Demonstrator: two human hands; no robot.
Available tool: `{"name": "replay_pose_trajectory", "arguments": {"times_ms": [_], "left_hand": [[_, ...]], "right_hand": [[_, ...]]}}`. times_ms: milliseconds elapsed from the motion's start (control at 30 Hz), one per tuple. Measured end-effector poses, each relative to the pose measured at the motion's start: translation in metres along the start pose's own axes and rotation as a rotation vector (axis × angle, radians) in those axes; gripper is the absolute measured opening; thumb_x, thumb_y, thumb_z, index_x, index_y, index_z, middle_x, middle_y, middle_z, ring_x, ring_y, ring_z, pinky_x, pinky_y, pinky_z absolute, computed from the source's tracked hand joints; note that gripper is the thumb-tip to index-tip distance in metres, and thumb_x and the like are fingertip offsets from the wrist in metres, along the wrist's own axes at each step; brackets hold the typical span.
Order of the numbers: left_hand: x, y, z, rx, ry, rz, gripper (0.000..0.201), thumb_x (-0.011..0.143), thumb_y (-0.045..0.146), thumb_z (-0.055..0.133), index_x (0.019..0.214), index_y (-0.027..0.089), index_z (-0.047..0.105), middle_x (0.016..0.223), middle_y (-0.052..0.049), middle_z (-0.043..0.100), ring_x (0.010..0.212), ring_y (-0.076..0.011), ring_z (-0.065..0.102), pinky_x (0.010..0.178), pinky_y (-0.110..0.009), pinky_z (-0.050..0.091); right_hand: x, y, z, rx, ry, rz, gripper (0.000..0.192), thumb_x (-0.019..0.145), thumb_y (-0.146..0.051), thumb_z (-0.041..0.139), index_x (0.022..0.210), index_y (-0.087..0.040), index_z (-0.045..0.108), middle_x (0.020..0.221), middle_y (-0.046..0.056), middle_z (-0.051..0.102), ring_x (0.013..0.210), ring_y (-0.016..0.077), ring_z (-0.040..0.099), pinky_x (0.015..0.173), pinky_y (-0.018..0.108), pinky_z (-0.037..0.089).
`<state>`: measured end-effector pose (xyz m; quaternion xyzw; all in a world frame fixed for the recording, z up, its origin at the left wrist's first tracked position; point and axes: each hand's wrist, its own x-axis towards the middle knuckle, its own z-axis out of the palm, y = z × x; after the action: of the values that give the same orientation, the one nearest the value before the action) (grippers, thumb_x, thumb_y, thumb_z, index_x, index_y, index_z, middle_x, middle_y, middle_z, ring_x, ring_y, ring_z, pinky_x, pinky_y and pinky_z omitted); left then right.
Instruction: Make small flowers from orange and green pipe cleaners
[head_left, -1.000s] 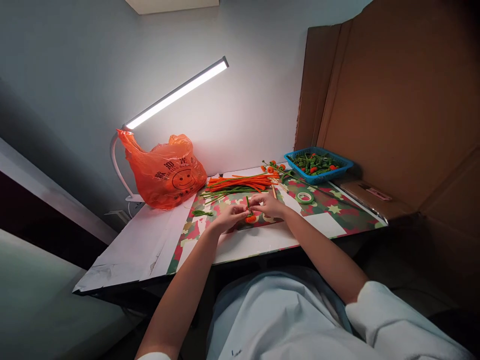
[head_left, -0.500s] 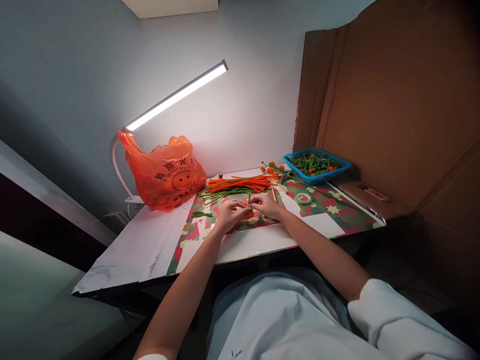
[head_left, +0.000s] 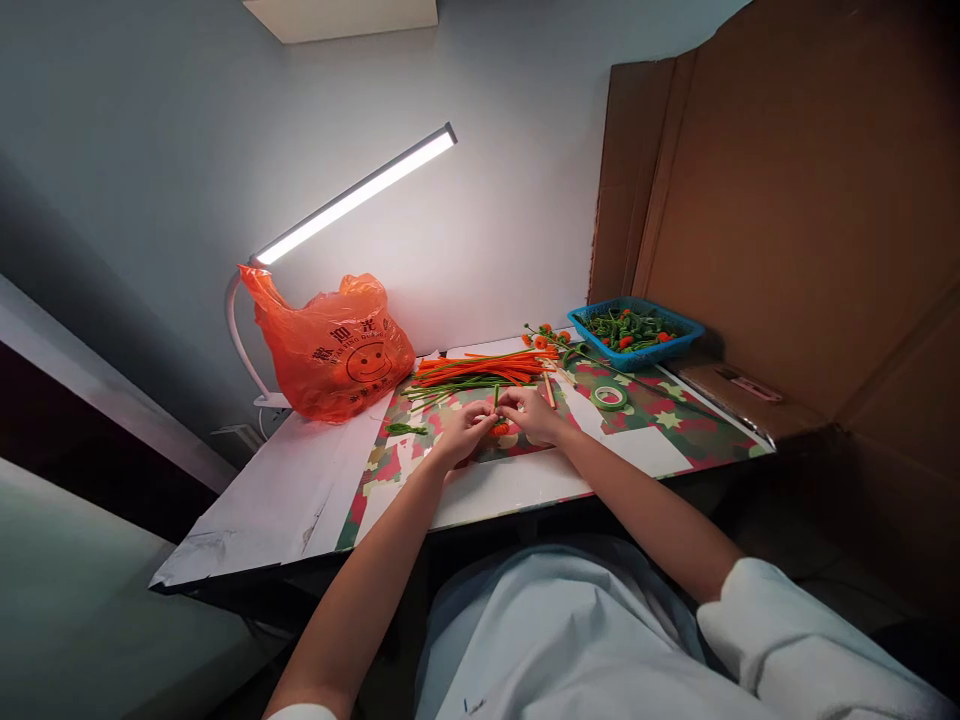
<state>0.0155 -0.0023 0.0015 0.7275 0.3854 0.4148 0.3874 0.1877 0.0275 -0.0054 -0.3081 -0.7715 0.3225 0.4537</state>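
Fingers pinched, my left hand (head_left: 463, 432) and my right hand (head_left: 527, 412) meet over the front of the table around one small piece. It is a craft flower with an orange head (head_left: 499, 430) pointing down and a green stem (head_left: 496, 394) sticking up between the fingertips. My fingers hide the middle of it. Just beyond them lies a bundle of orange and green chenille stems (head_left: 480, 370). Left of my left hand rests a small green twisted piece (head_left: 405, 429). A pale stick (head_left: 550, 390) lies beyond my right hand.
A roll of green tape (head_left: 608, 398) lies at right. Behind it are a blue basket (head_left: 637, 362) of green and orange pieces and a sprig of orange flowers (head_left: 541, 341). At left stand an orange plastic bag (head_left: 337, 350) and a lit lamp (head_left: 356, 195). Cardboard (head_left: 787, 220) walls the right side.
Both hands stay pinched at the flower, with only slight finger movement. The whole view has shifted a little; nothing else on the table has visibly moved.
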Motion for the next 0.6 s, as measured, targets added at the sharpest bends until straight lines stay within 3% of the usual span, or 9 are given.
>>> {"name": "replay_pose_trajectory", "arguments": {"times_ms": [133,233,467,600], "left_hand": [[-0.006,0.009,-0.005,-0.169,-0.163,-0.095,0.037,0.077,0.05,0.067,0.072,0.014,0.058,0.07,0.001,0.049,0.064,-0.0095,0.044,0.059,-0.022,0.035],[-0.009,0.012,-0.007,-0.207,-0.213,-0.152,0.037,0.075,0.049,0.069,0.072,0.014,0.059,0.067,0.001,0.048,0.063,-0.0097,0.044,0.058,-0.022,0.034],[-0.005,0.003,-0.007,-0.307,-0.078,-0.219,0.029,0.073,0.042,0.067,0.074,0.014,0.063,0.081,-0.003,0.06,0.077,-0.0146,0.055,0.07,-0.025,0.042],[-0.004,0.003,-0.005,-0.223,0.011,-0.217,0.026,0.075,0.041,0.06,0.073,0.016,0.065,0.087,-0.004,0.064,0.084,-0.0173,0.057,0.076,-0.027,0.044]], "right_hand": [[-0.001,-0.003,-0.009,0.061,-0.151,-0.064,0.016,0.08,-0.03,0.059,0.077,-0.016,0.066,0.074,0.002,0.061,0.071,0.0139,0.052,0.067,0.026,0.041],[-0.002,-0.006,-0.013,0.071,-0.221,-0.072,0.016,0.08,-0.03,0.06,0.076,-0.016,0.065,0.073,0.002,0.062,0.072,0.0141,0.052,0.067,0.026,0.04],[-0.001,-0.013,-0.011,0.102,-0.175,0.013,0.014,0.079,-0.027,0.059,0.073,-0.015,0.065,0.072,0.002,0.062,0.071,0.0137,0.053,0.069,0.026,0.041],[-0.001,-0.01,-0.01,0.05,-0.133,0.014,0.015,0.08,-0.027,0.059,0.074,-0.015,0.066,0.072,0.002,0.063,0.071,0.0138,0.054,0.069,0.026,0.041]]}}
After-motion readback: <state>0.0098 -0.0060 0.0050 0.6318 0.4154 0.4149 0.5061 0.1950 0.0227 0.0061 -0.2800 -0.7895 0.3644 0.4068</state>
